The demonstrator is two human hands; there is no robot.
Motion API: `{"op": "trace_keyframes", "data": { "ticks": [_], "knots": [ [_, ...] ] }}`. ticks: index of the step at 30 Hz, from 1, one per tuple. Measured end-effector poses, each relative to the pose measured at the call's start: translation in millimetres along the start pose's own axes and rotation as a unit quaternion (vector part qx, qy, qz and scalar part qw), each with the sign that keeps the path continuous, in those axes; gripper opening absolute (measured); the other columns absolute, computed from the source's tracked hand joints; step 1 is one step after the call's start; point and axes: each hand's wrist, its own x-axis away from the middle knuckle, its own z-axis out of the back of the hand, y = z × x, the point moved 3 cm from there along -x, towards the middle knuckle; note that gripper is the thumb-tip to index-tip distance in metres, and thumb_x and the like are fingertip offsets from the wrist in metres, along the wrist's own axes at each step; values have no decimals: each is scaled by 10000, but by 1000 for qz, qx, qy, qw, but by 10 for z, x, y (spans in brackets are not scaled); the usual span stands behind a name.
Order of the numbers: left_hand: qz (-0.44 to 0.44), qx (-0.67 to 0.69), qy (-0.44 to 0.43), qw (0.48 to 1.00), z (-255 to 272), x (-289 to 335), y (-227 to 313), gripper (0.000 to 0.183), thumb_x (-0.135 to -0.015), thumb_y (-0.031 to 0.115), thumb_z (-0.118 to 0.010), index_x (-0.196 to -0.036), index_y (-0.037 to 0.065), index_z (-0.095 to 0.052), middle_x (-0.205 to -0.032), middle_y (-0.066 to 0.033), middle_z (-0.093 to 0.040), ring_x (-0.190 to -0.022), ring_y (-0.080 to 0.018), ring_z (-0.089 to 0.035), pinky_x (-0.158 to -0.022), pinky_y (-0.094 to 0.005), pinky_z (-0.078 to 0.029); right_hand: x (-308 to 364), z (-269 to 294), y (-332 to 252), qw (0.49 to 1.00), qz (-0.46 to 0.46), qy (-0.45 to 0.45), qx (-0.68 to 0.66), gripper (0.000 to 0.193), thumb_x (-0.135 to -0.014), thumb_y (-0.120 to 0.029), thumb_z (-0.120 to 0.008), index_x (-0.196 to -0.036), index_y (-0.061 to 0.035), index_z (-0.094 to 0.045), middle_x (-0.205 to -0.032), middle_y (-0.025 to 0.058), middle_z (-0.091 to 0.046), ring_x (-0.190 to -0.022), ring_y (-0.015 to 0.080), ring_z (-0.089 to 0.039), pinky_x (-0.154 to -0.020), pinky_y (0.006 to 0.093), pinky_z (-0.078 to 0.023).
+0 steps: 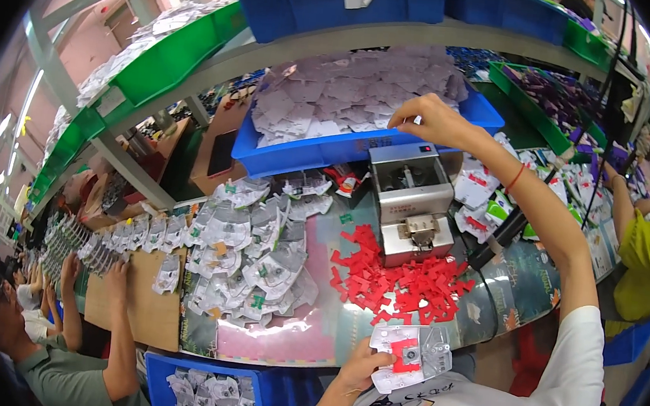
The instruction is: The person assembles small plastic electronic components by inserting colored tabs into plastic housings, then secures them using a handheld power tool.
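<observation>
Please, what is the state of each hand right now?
Left hand: closed, holding a plastic part.
Right hand: curled; whether it holds something cannot be told.

By the table's (pixel 325 334) near edge, we count one held pack (pixel 427 357); on it, one machine (pixel 409 191); far edge, one blue bin (pixel 290 158). Red pieces (pixel 365 272) overlap, uncountable.

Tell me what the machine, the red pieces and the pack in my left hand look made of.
Machine: likely metal, satin, by its grey sheen and highlights. Red pieces: perhaps plastic, fairly matte; colour is even and edges crisp, but card is possible. Pack: seemingly clear, glossy plastic with white parts, from its see-through side; the white could be card.
</observation>
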Motion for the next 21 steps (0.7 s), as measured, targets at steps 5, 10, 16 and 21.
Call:
{"op": "trace_keyframes", "data": {
  "ticks": [5,10,16,21],
  "knots": [
    [-4,-1,10,1000,61,23,42,398,-677,-24,-530,-1070,-52,-474,-970,-112,-570,-844,-173,-574,-747,-315,-468,-562,-410,-183,999,31,-4,30,161,-711,-70,-569,-847,-15,-638,-798,145,-630,-759,272,-607,-682,341,-468],
    [-6,5,7,1000,112,69,67,416,-680,-16,-527,-1090,-50,-460,-982,-113,-563,-864,-174,-566,-766,-311,-459,-1097,-717,2,998,-13,14,-52,218,-694,-123,-592,-875,-10,-637,-810,176,-626,-779,286,-610,-709,348,-465],
    [-11,13,12,1000,217,111,124,424,-682,-7,-528,-1098,-51,-455,-987,-111,-562,-869,-173,-562,-770,-307,-454,-1473,-1071,341,986,-153,31,-60,293,-734,-193,-597,-971,-22,-600,-829,147,-622,-740,246,-609,-616,316,-501],
    [-24,12,17,999,287,152,192,409,-686,9,-531,-1084,-57,-467,-977,-110,-563,-866,-171,-561,-764,-305,-453,-1699,-1292,457,947,-283,58,-143,345,-754,-223,-587,-1042,-34,-556,-813,127,-615,-700,216,-605,-514,304,-523]
  ]
}}
